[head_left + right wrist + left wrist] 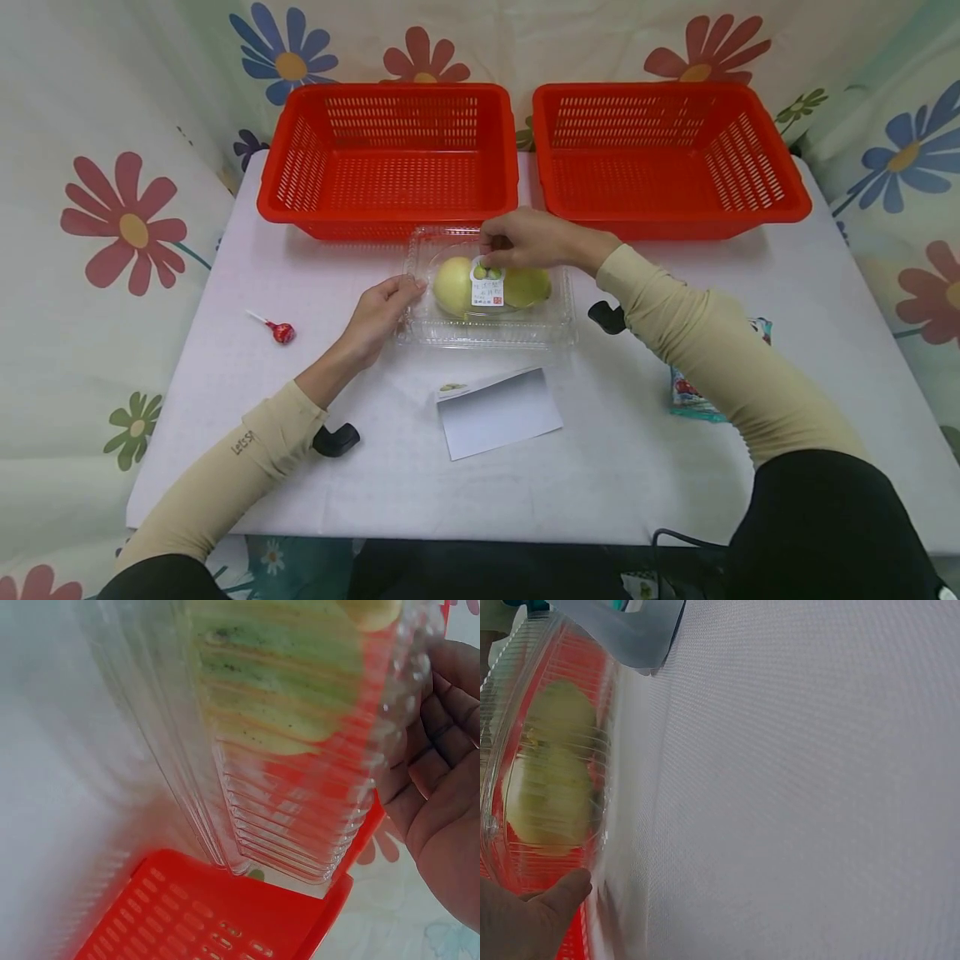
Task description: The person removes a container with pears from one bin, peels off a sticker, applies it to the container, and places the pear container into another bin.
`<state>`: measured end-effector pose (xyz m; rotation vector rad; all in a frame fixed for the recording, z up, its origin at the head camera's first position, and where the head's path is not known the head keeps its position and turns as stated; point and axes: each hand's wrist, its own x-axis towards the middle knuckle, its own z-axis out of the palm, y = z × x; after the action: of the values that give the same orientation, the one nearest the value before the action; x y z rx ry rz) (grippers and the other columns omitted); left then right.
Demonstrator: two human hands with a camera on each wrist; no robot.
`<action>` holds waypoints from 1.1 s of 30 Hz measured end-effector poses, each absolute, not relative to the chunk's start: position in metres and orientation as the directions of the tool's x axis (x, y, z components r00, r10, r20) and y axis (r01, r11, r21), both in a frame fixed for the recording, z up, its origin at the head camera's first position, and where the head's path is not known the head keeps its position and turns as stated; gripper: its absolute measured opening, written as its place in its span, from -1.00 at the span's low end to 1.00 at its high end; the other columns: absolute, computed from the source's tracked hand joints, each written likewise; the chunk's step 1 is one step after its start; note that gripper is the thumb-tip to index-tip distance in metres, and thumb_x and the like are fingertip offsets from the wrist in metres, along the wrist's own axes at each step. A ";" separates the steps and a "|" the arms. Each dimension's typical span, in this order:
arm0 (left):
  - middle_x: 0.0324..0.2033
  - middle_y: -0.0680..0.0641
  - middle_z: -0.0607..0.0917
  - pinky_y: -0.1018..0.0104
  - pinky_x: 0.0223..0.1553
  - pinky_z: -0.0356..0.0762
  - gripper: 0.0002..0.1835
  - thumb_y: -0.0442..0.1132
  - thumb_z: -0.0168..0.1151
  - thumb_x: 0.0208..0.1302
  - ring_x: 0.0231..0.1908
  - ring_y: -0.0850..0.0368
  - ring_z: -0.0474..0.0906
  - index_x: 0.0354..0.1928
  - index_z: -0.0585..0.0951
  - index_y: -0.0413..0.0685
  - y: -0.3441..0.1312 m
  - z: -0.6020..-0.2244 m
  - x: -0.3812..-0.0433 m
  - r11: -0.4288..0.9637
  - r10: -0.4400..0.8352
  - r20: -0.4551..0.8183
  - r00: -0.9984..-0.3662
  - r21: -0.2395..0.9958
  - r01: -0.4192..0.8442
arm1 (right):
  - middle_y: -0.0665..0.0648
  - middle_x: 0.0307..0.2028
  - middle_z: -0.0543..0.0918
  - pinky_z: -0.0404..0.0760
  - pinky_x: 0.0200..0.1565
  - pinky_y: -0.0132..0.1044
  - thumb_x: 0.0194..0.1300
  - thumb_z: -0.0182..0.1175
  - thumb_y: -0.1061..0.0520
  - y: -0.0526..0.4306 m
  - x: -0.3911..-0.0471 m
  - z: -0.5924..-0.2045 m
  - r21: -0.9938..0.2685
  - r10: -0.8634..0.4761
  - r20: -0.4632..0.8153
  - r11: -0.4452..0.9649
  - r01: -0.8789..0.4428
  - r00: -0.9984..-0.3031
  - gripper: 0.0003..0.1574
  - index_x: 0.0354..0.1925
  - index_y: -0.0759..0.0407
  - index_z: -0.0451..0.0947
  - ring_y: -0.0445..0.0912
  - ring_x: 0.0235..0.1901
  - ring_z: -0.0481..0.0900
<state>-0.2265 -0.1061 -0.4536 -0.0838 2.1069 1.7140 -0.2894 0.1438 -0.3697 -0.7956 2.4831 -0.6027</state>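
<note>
A clear plastic clamshell container (491, 331) with two yellow-green fruits (453, 287) inside sits on the table. My left hand (382, 312) grips its left edge; in the left wrist view the thumb (570, 892) lies by the container's end. A small white label (487, 290) with a green fruit picture is on the lid. With curled fingers my right hand (536, 237) pinches the label's upper edge. The right wrist view shows that hand (442, 802) against the ribbed lid, its fingertips partly hidden. A whitish sheet (498, 417) with a small fruit picture lies in front of the container.
Two red baskets (397, 229) (675, 229) stand side by side along the back edge. A red lollipop (282, 332) lies at the left. Under the right forearm a blue-and-red packet (693, 400) is partly hidden. Black camera mounts (336, 440) jut from both wrists.
</note>
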 end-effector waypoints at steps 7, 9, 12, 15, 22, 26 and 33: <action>-0.28 0.02 0.38 0.40 -0.36 0.35 -0.50 0.08 0.09 0.36 -0.28 0.17 0.29 0.17 0.49 -0.12 -0.105 -0.450 -0.225 0.236 0.213 -0.342 -0.915 0.927 -0.292 | 0.08 -0.40 0.57 0.47 -0.26 -0.29 0.32 0.23 0.09 0.143 -0.287 -0.371 -0.483 -0.617 -0.257 0.749 -0.454 -0.744 -0.90 -0.27 0.10 0.54 -0.05 -0.32 0.47; -0.27 0.03 0.39 0.40 -0.36 0.35 -0.49 0.07 0.09 0.37 -0.27 0.18 0.29 0.18 0.48 -0.12 -0.105 -0.449 -0.225 0.236 0.213 -0.341 -0.916 0.927 -0.291 | 0.07 -0.40 0.57 0.47 -0.26 -0.30 0.31 0.24 0.08 0.144 -0.286 -0.372 -0.470 -0.610 -0.251 0.756 -0.456 -0.752 -0.89 -0.27 0.09 0.54 -0.06 -0.33 0.47; -0.27 0.03 0.39 0.40 -0.34 0.35 -0.48 0.08 0.09 0.37 -0.26 0.18 0.29 0.20 0.48 -0.12 -0.105 -0.448 -0.225 0.241 0.215 -0.336 -0.917 0.928 -0.283 | 0.07 -0.40 0.57 0.48 -0.26 -0.30 0.31 0.24 0.07 0.145 -0.284 -0.372 -0.455 -0.600 -0.243 0.764 -0.457 -0.762 -0.87 -0.27 0.09 0.53 -0.06 -0.32 0.48; -0.28 0.04 0.39 0.40 -0.35 0.34 -0.50 0.08 0.09 0.37 -0.27 0.18 0.29 0.17 0.49 -0.11 -0.104 -0.448 -0.225 0.242 0.214 -0.329 -0.920 0.930 -0.277 | 0.08 -0.39 0.58 0.49 -0.25 -0.30 0.31 0.24 0.06 0.145 -0.282 -0.372 -0.449 -0.593 -0.236 0.769 -0.455 -0.770 -0.87 -0.26 0.09 0.53 -0.06 -0.32 0.49; -0.37 0.03 0.34 0.40 -0.39 0.31 -0.57 0.08 0.09 0.37 -0.34 0.18 0.27 0.04 0.53 -0.11 -0.103 -0.449 -0.225 0.232 0.209 -0.303 -0.930 0.939 -0.254 | 0.08 -0.37 0.60 0.55 -0.19 -0.28 0.30 0.25 0.06 0.146 -0.279 -0.373 -0.437 -0.583 -0.213 0.774 -0.457 -0.784 -0.86 -0.25 0.10 0.55 -0.06 -0.30 0.52; -0.39 0.03 0.34 0.40 -0.40 0.30 -0.58 0.09 0.09 0.37 -0.38 0.18 0.27 -0.01 0.52 -0.10 -0.103 -0.450 -0.224 0.239 0.206 -0.303 -0.931 0.938 -0.252 | 0.08 -0.36 0.59 0.56 -0.16 -0.27 0.29 0.26 0.06 0.147 -0.277 -0.375 -0.444 -0.578 -0.195 0.773 -0.454 -0.793 -0.84 -0.23 0.11 0.54 -0.06 -0.28 0.52; -0.42 0.04 0.36 0.43 -0.47 0.29 -0.62 0.08 0.12 0.35 -0.47 0.20 0.26 -0.07 0.52 -0.10 -0.102 -0.454 -0.222 0.228 0.184 -0.318 -0.930 0.934 -0.274 | 0.07 -0.35 0.57 0.53 -0.19 -0.29 0.30 0.25 0.04 0.147 -0.276 -0.385 -0.432 -0.564 -0.202 0.785 -0.444 -0.801 -0.80 -0.17 0.10 0.52 -0.06 -0.27 0.50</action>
<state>-0.2219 -0.1018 -0.4544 -0.0832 2.1473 1.7489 -0.2756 0.1469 -0.3846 -0.7723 2.6552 -0.5279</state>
